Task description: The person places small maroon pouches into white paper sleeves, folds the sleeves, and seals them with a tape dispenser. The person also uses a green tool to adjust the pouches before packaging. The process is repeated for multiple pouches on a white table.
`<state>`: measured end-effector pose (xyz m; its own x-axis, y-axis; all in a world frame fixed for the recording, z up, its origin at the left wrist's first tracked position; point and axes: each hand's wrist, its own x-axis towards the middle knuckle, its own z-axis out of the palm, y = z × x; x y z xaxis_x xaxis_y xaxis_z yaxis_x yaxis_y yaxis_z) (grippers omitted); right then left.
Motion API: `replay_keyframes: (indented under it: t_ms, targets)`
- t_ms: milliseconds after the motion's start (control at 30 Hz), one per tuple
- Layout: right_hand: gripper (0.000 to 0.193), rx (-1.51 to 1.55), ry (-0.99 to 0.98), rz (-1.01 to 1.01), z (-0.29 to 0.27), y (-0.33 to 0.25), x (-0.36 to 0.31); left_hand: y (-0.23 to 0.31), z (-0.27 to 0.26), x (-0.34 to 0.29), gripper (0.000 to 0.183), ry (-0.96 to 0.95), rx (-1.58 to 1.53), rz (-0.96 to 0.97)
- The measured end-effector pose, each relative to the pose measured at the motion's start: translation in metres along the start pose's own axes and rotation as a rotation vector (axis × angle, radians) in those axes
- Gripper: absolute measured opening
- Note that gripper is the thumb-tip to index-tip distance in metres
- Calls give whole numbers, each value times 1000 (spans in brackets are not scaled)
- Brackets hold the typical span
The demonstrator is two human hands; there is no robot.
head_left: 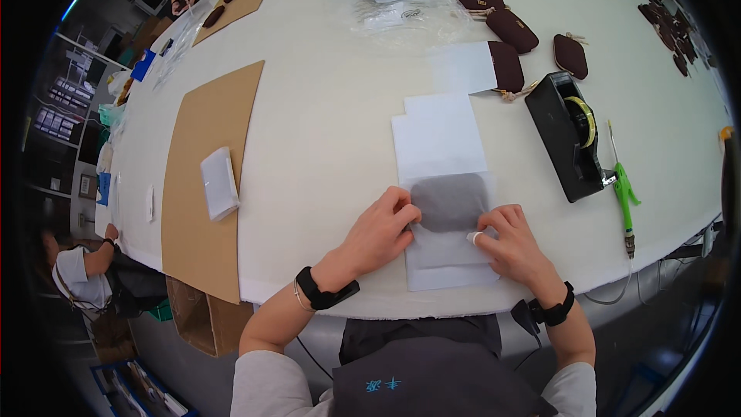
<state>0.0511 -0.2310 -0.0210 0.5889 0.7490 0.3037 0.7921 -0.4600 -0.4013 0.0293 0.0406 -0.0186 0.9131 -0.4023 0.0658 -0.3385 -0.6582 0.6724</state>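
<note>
A sheet of thin white wrapping paper (448, 251) lies in front of me, folded over a dark rounded item (448, 202) that shows grey through it. My left hand (382, 224) pinches the paper at the item's left side, fingers curled. On the opposite side my right hand (511, 244) has its fingers closed on the paper's right edge, with a white band on one finger. More white sheets (436, 135) extend beyond the wrapped item. One sheet partly covers a dark brown zipped pouch (506, 67).
Right of the sheets stands a black tape dispenser (567, 139), beside a green-handled tool (625, 201) with a cord. Brown pouches (512, 29) and clear plastic bags (394, 0) lie farther back. A white wrapped packet (220, 184) rests on cardboard (204, 239). Two people work at left.
</note>
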Motion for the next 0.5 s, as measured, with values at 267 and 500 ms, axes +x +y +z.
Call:
replay_keyframes:
  t_ms: [267, 500]
  targets:
    - [31, -19, -50, 25, -6, -9, 4, 2, -5, 4, 32, -5, 203, 232]
    - [23, -2, 39, 49, -10, -17, 24, -4, -2, 4, 32, -1, 185, 230]
